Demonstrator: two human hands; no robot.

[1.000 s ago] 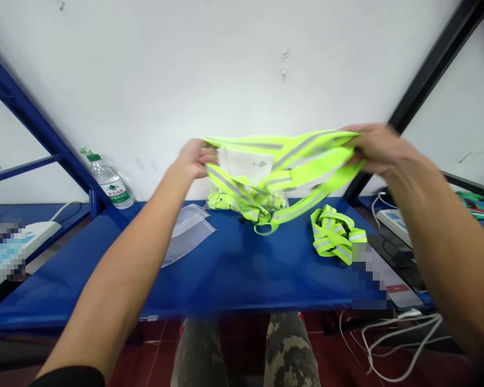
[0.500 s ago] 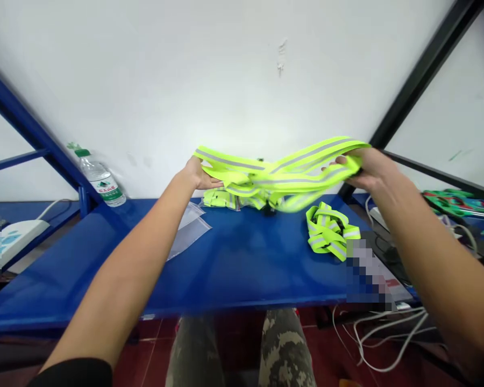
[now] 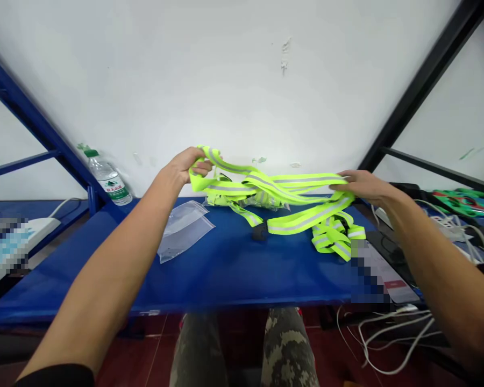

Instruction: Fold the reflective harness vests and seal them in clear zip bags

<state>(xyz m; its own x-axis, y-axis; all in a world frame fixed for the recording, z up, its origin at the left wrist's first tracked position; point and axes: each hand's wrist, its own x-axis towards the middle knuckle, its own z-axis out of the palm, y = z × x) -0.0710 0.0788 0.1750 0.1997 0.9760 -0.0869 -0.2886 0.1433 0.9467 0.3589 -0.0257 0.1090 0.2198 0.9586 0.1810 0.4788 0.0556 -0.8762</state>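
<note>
A neon yellow reflective strap vest [image 3: 274, 191] with grey stripes is stretched out just above the blue table [image 3: 226, 269]. My left hand [image 3: 185, 166] is closed on its left end, raised a little. My right hand [image 3: 361, 185] grips its right end, lower and near the tabletop. Loose straps hang from the vest onto the table. Under my right hand lies a second folded reflective vest [image 3: 334, 236]. More bagged vests [image 3: 242, 200] sit behind, near the wall.
Clear plastic bags [image 3: 183, 228] lie left of centre. A water bottle [image 3: 107, 180] stands by the blue frame post at the left. Power strips and white cables [image 3: 391, 333] crowd the right side. My knees show below the table's front edge.
Both hands have come down with the vest from chest height towards the table. The vest has spread out flatter and its straps now touch the tabletop.
</note>
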